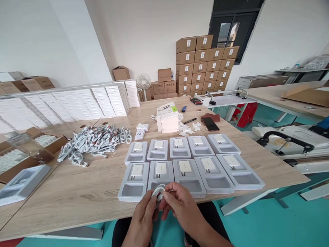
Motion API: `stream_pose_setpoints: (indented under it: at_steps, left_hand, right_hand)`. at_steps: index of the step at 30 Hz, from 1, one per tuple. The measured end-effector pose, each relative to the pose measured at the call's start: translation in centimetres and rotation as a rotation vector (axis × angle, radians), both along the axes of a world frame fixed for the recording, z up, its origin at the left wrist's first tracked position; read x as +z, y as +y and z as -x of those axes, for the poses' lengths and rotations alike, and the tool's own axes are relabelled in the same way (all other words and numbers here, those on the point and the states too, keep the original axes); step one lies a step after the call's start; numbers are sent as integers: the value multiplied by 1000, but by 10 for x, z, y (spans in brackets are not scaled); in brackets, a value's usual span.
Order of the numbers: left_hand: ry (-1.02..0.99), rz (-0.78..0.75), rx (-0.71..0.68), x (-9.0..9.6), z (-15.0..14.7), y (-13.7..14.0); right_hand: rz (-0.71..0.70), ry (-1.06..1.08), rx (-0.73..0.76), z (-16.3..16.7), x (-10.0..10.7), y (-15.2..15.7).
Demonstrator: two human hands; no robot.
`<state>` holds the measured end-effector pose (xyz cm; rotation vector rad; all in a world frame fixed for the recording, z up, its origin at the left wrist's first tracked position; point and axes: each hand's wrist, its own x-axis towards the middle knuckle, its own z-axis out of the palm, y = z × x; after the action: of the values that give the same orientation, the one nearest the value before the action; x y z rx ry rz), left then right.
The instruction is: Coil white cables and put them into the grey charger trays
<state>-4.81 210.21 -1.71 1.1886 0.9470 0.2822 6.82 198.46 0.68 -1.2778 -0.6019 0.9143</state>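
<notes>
Right at the bench's (83,198) near edge, the left hand (146,214) pinches a coiled white cable (159,189) between thumb and fingers, while the right hand (180,202) grips the coil's other side, thumb against fingertips. Just beyond, grey trays (216,184) stand in two rows of five, the nearer row along the near edge and reaching toward the near right corner; each tray bears a white charger (208,163) in its far compartment. Toward the left edge, another tray (22,183) lies near a clear bottle (30,148). Past the trays come a heap of bundled cables (96,139) on the left, two small white boxes (141,130), a pale stack (168,120) and, toward the right edge, a dark phone (210,124). White boxes (72,105) line the far left edge.
</notes>
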Motion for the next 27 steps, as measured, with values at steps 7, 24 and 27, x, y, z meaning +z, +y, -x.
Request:
stream_pose_setpoints:
  at_steps: [7, 24, 27]
  left_hand:
    - [10, -413, -210, 31, 3, 17]
    - [440, -1840, -619, -6, 26, 95]
    - [391, -1775, -645, -11, 20, 90]
  right_hand:
    - [202, -455, -184, -3, -12, -9]
    - [131, -627, 36, 13, -52, -40]
    - [82, -689, 71, 13, -57, -32]
